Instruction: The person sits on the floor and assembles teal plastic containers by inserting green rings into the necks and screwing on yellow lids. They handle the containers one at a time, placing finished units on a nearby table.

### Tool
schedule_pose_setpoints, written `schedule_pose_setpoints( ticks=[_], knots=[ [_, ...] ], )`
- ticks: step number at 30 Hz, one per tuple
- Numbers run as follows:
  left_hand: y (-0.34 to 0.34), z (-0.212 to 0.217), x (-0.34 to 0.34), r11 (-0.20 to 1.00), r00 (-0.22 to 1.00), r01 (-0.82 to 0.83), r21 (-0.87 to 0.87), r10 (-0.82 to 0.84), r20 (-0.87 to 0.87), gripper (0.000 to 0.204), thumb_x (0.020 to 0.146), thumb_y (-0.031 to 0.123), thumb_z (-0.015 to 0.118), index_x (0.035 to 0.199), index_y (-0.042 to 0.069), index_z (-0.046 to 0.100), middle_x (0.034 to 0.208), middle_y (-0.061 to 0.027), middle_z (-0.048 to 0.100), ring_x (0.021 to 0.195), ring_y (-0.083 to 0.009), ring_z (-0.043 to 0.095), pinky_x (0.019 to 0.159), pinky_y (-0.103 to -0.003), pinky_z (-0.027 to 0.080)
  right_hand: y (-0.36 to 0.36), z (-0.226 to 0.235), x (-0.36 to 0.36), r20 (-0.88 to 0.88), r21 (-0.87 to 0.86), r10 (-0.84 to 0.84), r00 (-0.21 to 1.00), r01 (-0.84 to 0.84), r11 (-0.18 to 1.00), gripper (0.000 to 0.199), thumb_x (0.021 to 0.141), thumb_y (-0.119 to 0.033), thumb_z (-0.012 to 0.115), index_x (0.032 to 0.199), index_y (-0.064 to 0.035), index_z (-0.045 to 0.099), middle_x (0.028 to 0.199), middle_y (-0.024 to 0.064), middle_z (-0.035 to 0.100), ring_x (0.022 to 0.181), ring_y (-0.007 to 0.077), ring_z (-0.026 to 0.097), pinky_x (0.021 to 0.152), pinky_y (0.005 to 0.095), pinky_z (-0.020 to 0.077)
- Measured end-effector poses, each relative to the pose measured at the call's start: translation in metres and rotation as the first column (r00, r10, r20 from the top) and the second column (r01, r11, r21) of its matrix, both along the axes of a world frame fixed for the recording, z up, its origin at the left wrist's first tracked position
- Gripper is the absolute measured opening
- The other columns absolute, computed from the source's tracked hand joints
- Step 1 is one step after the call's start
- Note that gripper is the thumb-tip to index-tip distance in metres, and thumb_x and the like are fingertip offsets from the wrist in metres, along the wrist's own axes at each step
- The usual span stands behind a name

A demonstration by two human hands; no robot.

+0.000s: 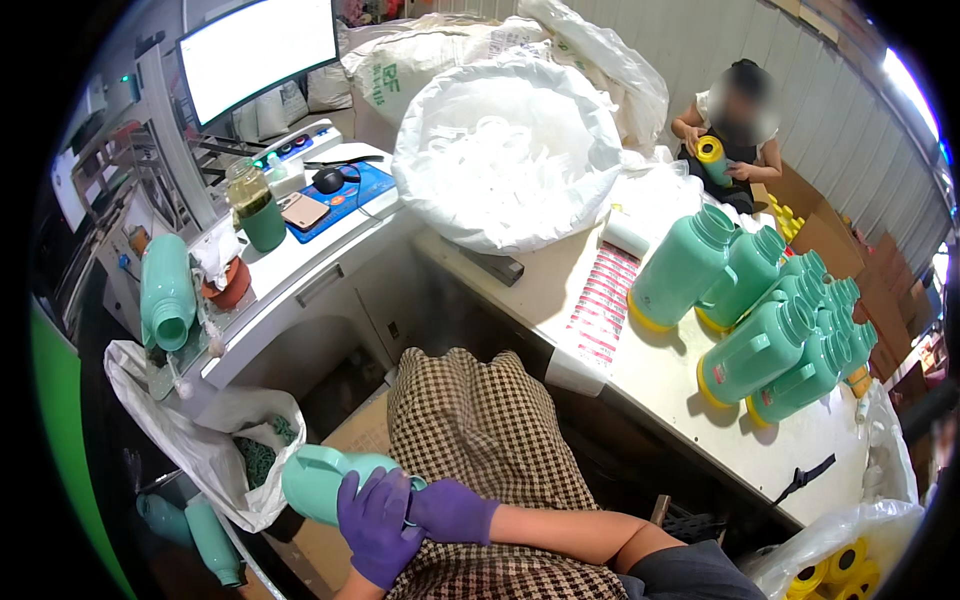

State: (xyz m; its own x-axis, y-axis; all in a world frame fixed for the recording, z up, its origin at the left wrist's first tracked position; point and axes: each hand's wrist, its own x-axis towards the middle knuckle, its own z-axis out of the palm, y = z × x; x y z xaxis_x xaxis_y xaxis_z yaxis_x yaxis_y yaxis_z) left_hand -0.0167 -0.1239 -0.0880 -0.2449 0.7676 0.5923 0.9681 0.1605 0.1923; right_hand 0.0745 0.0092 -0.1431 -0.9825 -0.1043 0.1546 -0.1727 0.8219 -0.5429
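Note:
A teal flask body [325, 484] lies sideways above my lap, its closed-looking end toward the left. My left hand [380, 528], in a purple glove, wraps over it near its right end. My right hand [452, 511], gloved the same, is closed at that end, where part of a teal rim or handle shows between the hands. What the right fingers grip exactly is partly hidden. Under the flask's left end, a white sack [205, 435] holds dark green scraps. A checked brown cloth [480, 440] covers my lap.
Several teal flasks with yellow bases [760, 345] stand on the white table [660, 400] at right, beside a label sheet [604, 300]. A large white-lined tub [505, 160] holds white plastic parts. Another teal flask [168, 292] lies at left. A co-worker [735, 130] holds a flask beyond the table.

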Motion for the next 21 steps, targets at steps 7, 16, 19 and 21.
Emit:
schedule_pose_setpoints(
  ticks=[7,16,19,21],
  knots=[
    [0.003,0.013,-0.011,0.996,0.991,-0.066,0.056,0.059,0.119,0.049,0.076,0.027,0.073,0.118,0.006,0.064,0.116,-0.0107,0.071,0.109,-0.0328,0.068,0.109,-0.055,0.040,0.010,0.050,0.036,-0.053,-0.179,-0.121,0.991,0.110,0.978,0.055,0.088,-0.018,0.063,0.138,-0.0029,0.047,0.118,0.0185,0.059,0.069,0.0342,0.066,0.059,0.0419,0.0546],
    [0.002,0.014,-0.004,0.989,0.996,0.073,-0.129,-0.079,-0.046,0.049,0.081,0.038,0.073,0.119,0.007,0.066,0.117,-0.0110,0.071,0.110,-0.0337,0.068,0.107,-0.056,0.041,0.009,0.034,0.035,0.109,-0.060,-0.206,0.972,0.214,0.975,0.029,0.099,-0.032,0.058,0.119,-0.0100,0.062,0.101,0.0106,0.069,0.073,0.0320,0.069,0.061,0.0433,0.0549],
    [-0.005,0.010,-0.003,0.993,0.997,-0.018,-0.116,0.009,-0.080,0.058,0.080,0.036,0.076,0.129,0.007,0.064,0.121,-0.0111,0.069,0.112,-0.0328,0.066,0.107,-0.055,0.040,0.001,0.053,0.043,0.005,0.052,-0.140,0.990,0.140,0.989,0.018,0.092,-0.024,0.061,0.102,-0.0095,0.063,0.098,0.0104,0.069,0.073,0.0307,0.069,0.059,0.0410,0.0542],
    [-0.004,-0.001,-0.025,0.996,0.997,-0.078,-0.037,0.078,0.004,0.065,0.076,0.033,0.081,0.132,0.006,0.063,0.123,-0.0112,0.069,0.114,-0.0338,0.065,0.109,-0.053,0.041,0.027,0.043,0.076,-0.226,-0.240,0.088,0.970,-0.143,0.960,0.029,0.091,-0.022,0.062,0.114,-0.0071,0.069,0.109,0.0133,0.071,0.084,0.0326,0.071,0.067,0.0446,0.0563]
  ],
)
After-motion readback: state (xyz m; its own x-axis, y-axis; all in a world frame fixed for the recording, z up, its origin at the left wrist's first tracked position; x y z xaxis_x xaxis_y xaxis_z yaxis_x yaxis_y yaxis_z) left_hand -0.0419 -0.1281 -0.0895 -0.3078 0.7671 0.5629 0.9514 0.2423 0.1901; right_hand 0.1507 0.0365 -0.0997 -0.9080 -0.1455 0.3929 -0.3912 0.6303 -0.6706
